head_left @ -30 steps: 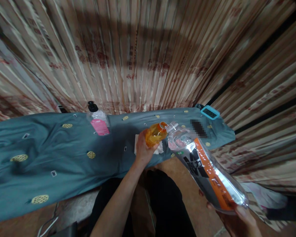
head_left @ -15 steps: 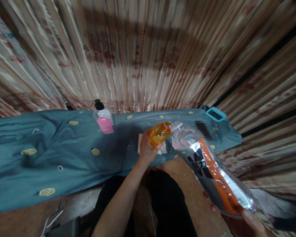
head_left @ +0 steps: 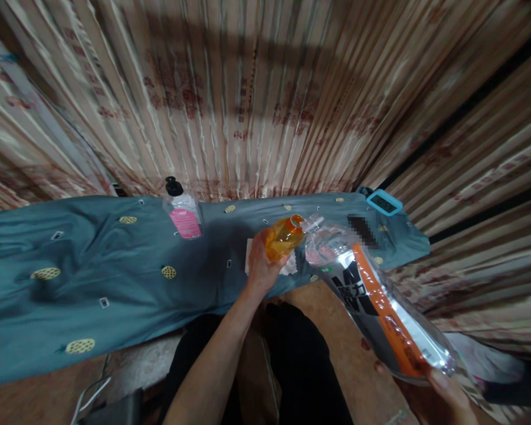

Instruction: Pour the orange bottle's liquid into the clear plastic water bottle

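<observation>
My left hand (head_left: 262, 265) is wrapped round a small bottle of amber liquid (head_left: 284, 238), tilted with its open mouth to the upper right. Gripped near its base by my right hand (head_left: 438, 389) is a large clear plastic bottle (head_left: 371, 301) with a silver, black and orange label. This bottle lies tilted, its neck pointing up and left. The two mouths meet or nearly meet above the cloth; whether liquid passes between them I cannot make out. Beneath my left hand, partly hidden, lies a white tissue (head_left: 289, 264).
A pump bottle with a pink label (head_left: 186, 221) stands left on the teal patterned cloth (head_left: 128, 248). At the right end sit a light-blue digital clock (head_left: 384, 203) and a blurred dark object (head_left: 361, 230). Pleated curtains (head_left: 230, 106) hang behind and to the right.
The whole view has shifted slightly, so things appear a little further left. Both hands keep their hold, and the two bottles stay mouth to mouth at much the same tilt.
</observation>
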The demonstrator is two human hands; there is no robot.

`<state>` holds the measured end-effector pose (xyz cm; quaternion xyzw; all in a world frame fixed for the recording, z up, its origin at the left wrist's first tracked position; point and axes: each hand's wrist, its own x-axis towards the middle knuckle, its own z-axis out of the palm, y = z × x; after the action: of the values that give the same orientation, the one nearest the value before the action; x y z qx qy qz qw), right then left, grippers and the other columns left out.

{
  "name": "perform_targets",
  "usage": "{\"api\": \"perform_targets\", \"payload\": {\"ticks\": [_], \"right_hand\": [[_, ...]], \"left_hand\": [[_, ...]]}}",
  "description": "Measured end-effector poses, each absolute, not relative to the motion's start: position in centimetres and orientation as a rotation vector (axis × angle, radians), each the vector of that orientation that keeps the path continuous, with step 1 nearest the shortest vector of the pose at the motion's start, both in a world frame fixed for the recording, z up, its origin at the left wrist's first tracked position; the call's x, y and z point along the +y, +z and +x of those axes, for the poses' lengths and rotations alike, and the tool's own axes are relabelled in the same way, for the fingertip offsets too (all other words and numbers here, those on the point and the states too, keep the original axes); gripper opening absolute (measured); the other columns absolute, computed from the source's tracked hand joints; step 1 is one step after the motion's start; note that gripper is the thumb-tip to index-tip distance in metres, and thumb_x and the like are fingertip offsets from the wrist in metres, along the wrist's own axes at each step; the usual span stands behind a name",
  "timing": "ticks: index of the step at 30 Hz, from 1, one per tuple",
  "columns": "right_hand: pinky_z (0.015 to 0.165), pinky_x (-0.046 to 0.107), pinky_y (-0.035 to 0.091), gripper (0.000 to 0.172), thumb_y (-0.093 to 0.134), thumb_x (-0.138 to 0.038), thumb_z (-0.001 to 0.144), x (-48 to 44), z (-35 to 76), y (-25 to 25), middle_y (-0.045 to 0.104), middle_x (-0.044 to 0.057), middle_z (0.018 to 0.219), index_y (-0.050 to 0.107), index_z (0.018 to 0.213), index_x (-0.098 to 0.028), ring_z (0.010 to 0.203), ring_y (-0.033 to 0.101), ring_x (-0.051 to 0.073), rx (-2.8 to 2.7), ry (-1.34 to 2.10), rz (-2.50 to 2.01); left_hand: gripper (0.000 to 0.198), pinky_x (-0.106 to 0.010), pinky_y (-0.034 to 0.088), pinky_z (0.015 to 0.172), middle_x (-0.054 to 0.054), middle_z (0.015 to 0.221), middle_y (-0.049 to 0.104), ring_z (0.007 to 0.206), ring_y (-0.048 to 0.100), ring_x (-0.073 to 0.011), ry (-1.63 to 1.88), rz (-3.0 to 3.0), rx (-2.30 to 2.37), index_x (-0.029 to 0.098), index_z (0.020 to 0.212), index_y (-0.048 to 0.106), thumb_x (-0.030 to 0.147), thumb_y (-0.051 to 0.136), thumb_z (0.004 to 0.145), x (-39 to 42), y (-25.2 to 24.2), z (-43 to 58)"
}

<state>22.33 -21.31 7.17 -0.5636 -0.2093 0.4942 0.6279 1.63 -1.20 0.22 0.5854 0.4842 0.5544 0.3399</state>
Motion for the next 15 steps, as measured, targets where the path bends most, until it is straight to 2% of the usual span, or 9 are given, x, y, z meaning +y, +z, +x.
{"api": "perform_targets", "payload": {"ticks": [7,12,15], "right_hand": [[0.059,0.037,0.057,0.087,0.081,-0.045,0.059,-21.35,22.68,6.94,0.072,0.012,0.113,0.047,0.138,-0.029,0.084,0.071,0.032,-0.481,1.125,-1.307],[0.061,0.035,0.057,0.086,0.079,-0.045,0.062,-21.45,23.06,6.48,0.075,0.007,0.103,0.045,0.139,-0.031,0.086,0.072,0.030,-0.495,1.152,-1.302],[0.062,0.034,0.057,0.083,0.076,-0.045,0.066,-21.52,23.03,6.37,0.075,0.008,0.106,0.044,0.140,-0.030,0.088,0.071,0.030,-0.537,1.152,-1.300]], "left_hand": [[0.062,-0.046,0.047,0.100,-0.009,0.117,0.061,0.113,0.058,-0.0274,1.461,1.536,1.256,0.020,0.121,0.050,0.023,0.076,0.065,-1.14,0.15,1.68],[0.061,-0.047,0.047,0.100,-0.009,0.117,0.061,0.113,0.058,-0.0280,1.445,1.540,1.272,0.020,0.120,0.049,0.024,0.076,0.066,-1.15,0.29,1.64],[0.062,-0.047,0.046,0.100,-0.010,0.119,0.060,0.113,0.058,-0.0277,1.435,1.528,1.257,0.019,0.121,0.048,0.022,0.075,0.066,-1.17,0.34,1.64]]}}
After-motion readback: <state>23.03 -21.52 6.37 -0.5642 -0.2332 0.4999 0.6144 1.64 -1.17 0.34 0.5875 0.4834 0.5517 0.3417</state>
